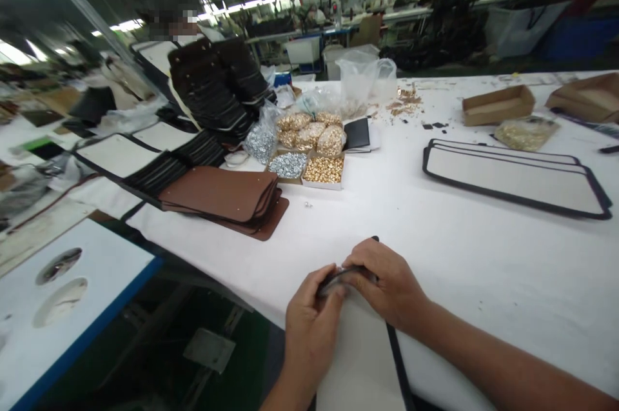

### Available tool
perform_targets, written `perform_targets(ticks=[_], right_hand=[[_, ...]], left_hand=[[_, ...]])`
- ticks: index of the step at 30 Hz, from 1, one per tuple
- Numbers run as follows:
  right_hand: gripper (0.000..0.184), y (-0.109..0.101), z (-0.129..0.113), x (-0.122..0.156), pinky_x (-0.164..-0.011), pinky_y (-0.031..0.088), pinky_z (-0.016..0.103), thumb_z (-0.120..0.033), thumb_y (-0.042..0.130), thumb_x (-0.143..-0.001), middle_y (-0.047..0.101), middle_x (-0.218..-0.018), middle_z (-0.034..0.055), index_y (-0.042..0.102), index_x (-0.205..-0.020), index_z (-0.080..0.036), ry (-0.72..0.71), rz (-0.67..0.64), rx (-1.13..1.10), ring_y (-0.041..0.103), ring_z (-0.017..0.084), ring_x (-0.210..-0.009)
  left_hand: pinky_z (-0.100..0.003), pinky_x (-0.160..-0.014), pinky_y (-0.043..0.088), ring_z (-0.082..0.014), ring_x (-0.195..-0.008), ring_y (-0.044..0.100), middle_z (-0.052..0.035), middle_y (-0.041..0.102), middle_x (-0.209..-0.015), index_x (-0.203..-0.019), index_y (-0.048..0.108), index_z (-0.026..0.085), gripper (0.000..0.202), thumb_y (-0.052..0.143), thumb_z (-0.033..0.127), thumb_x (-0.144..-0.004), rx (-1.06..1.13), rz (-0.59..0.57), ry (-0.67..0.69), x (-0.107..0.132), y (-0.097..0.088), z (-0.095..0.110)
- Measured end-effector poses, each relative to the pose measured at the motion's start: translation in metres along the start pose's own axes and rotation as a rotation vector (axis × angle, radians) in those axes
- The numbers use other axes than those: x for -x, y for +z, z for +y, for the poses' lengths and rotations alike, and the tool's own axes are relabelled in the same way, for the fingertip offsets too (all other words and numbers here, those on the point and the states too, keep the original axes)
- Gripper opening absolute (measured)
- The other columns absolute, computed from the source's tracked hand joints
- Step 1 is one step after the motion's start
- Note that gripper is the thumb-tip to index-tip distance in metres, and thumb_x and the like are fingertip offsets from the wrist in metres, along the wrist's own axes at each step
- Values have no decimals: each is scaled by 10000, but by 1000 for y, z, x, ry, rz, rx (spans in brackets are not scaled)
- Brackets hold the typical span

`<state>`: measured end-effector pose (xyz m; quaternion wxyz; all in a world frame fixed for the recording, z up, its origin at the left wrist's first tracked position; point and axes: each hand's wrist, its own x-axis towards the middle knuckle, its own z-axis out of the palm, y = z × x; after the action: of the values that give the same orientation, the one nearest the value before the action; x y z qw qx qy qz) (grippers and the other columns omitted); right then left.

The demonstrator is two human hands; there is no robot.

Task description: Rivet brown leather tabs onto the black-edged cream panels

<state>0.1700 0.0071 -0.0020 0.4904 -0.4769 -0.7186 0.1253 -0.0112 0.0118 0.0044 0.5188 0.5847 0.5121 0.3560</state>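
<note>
Both hands grip the far end of a long panel [360, 359] with an off-white face and a black edge. My left hand [309, 327] pinches its left corner, thumb on top. Opposite it, my right hand [394, 285] is closed on the right corner, fingers curled over the edge. Between the hands the end of the panel bends up, slightly blurred. Whether a small part sits between the fingertips is hidden. Beyond the hands, a couple of tiny silvery pieces [308, 204] lie on the white table [435, 256].
Brown panels [217, 195] are stacked at left, near dark stacks [207, 88]. Boxes of silver [287, 164] and gold metal pieces [324, 170] stand mid-table, with filled bags behind. White-faced panels [507, 179] lie at right, near a cardboard tray [498, 106]. A blue-edged board [111, 256] is lower left.
</note>
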Motion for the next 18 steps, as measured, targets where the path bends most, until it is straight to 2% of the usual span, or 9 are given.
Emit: perform_targets(ticks=[3, 5, 8, 11, 13, 15, 18], right_hand=[[49, -4, -4, 1, -716, 531, 343, -199, 662, -953, 696, -868, 37, 672, -997, -218, -62, 73, 1, 645, 190, -810], [54, -8, -7, 1, -706, 548, 347, -196, 656, -953, 691, -862, 41, 670, -999, -220, -79, 133, -11, 653, 197, -811], [61, -16, -11, 0, -715, 570, 351, -190, 654, -950, 691, -874, 47, 672, -996, -226, -93, 210, -62, 667, 207, -837], [59, -24, -14, -2, -707, 584, 336, -187, 648, -953, 692, -876, 50, 676, -984, -228, -98, 267, -111, 674, 205, -840], [97, -28, -15, -1, -730, 601, 332, -181, 630, -960, 700, -895, 54, 681, -1023, -234, -120, 281, -135, 685, 208, -868], [207, -30, -14, 2, -802, 619, 344, -184, 596, -975, 710, -1019, 81, 673, -1157, -243, -133, 293, -135, 695, 221, -963], [365, -31, -7, 4, -876, 621, 356, -234, 562, -994, 637, -1265, 123, 594, -1357, -249, -61, 350, -129, 705, 211, -975]], left_hand=[[-357, -759, 622, -240, -909, 699, -63, 736, -1149, -1220, 716, 216, 340, 664, 345, -909, -46, -108, -72, 3, -9, 14], [-322, -631, 624, -221, -817, 684, -68, 736, -1087, -1215, 720, 197, 350, 624, 363, -922, -95, -163, -94, 7, -16, 27], [-257, -503, 576, -187, -712, 643, -58, 711, -943, -1147, 736, 173, 340, 600, 381, -915, -190, -208, -103, 13, -22, 41], [-201, -390, 473, -131, -528, 561, -10, 596, -716, -976, 739, 149, 342, 583, 446, -910, -278, -269, -169, 16, -26, 48], [-186, -356, 423, -123, -475, 533, 8, 535, -641, -888, 724, 150, 379, 577, 498, -908, -316, -296, -199, 16, -31, 53], [-193, -348, 422, -142, -488, 556, -7, 565, -648, -879, 733, 160, 409, 582, 539, -905, -358, -294, -170, 13, -43, 68], [-241, -407, 515, -204, -614, 656, -61, 704, -830, -1045, 766, 197, 416, 573, 544, -923, -465, -204, -33, 4, -75, 110]])
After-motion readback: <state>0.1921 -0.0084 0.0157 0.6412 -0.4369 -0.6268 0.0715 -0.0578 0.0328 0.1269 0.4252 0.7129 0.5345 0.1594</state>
